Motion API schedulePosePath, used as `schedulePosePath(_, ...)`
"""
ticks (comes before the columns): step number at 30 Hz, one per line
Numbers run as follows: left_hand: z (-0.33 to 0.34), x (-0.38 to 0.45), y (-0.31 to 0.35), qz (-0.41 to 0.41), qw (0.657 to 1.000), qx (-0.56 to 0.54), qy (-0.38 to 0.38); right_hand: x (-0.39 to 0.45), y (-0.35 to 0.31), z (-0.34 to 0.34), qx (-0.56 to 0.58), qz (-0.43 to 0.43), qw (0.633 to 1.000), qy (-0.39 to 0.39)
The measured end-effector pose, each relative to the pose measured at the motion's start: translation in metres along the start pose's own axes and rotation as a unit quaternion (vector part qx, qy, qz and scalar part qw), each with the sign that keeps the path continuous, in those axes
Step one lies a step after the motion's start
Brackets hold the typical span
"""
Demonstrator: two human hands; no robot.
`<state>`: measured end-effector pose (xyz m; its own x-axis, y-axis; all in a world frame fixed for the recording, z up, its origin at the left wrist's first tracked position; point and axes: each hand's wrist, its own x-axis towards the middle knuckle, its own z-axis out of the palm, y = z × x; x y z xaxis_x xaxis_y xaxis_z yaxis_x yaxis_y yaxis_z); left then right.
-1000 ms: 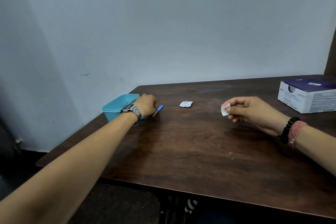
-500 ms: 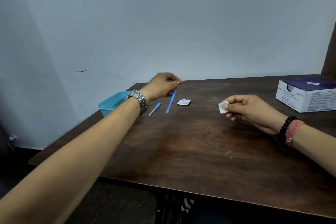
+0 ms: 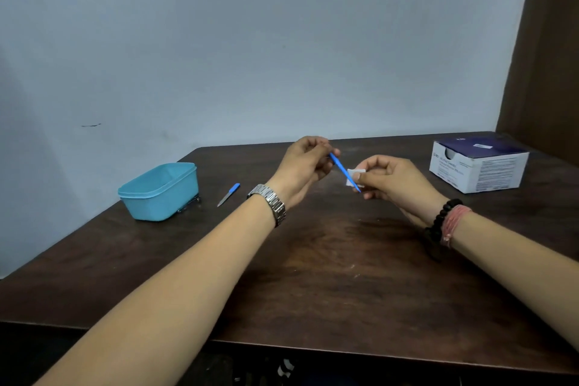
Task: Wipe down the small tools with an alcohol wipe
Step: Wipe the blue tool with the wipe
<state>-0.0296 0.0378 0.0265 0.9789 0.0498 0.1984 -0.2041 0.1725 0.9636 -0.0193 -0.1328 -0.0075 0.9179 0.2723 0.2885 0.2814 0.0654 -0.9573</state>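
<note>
The left hand (image 3: 305, 163) pinches the blue stick (image 3: 343, 170) above the table (image 3: 313, 276); the right hand (image 3: 390, 177) pinches the wipe (image 3: 354, 175) around its tip. A hard pull may slip the stick free.

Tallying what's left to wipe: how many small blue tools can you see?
2. A thin blue plastic stick held by the left hand against the white wipe; a blue-handled metal blade lying beside the teal plastic tub, which may hide more.
</note>
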Motion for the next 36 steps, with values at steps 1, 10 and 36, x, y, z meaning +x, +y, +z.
schedulePosePath(1, -0.002, 0.0, -0.003, -0.001, 1.0, -0.019, 0.007, 0.0, -0.001, 0.001, -0.002, -0.003, 1.0, -0.007)
schedulePosePath(10, -0.01, 0.004, -0.016, 0.019, 0.993, -0.098, 0.065, -0.003, -0.003, 0.002, 0.005, -0.018, 0.999, -0.033)
schedulePosePath(36, -0.011, -0.005, -0.033, 0.115, 0.933, 0.326, -0.099, 0.002, -0.005, -0.021, 0.023, -0.032, 0.999, 0.008)
